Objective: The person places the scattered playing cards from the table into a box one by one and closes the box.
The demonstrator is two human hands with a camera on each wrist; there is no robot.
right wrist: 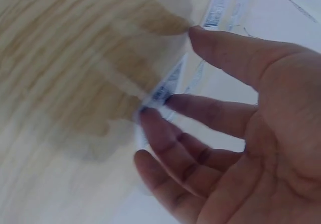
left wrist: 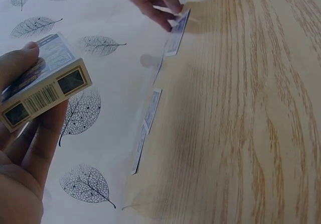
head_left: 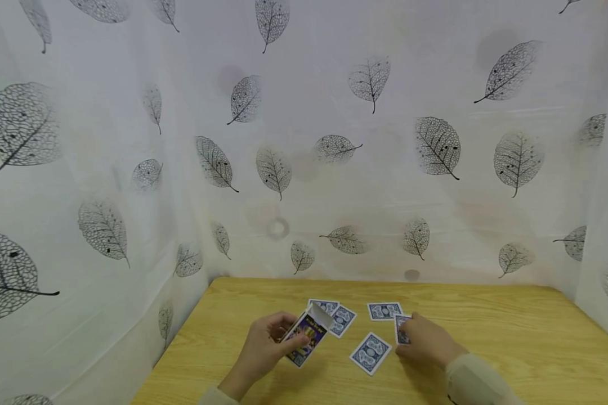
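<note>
Left hand (head_left: 263,344) clamped on a card box (head_left: 314,328), thumb across its dark purple printed face, fingers round the far side; box raised over the left-centre of the worktop (head_left: 517,323), tilted, white flap (head_left: 322,314) standing open at the far end. Left wrist view shows the box's other end, with a barcode (left wrist: 42,99) between two dark panels. Right hand (head_left: 430,341) well apart from the left, low on the right; fingers loosely bent, tips touching a blue-backed card (head_left: 400,326) on the worktop, thumb spread away from the fingers. Four more cards lie back up, blue with white borders: a far-left pair, the nearer card (head_left: 343,321) overlapping the farther card (head_left: 323,304), both partly behind the box; one far card (head_left: 384,311) just beyond the touched one; one near card (head_left: 371,353) set askew between the hands. Pale sleeves (head_left: 478,378) at both wrists. Whitish curtain (head_left: 304,214), printed with skeleton leaves, hangs along the far side and to left and right.
</note>
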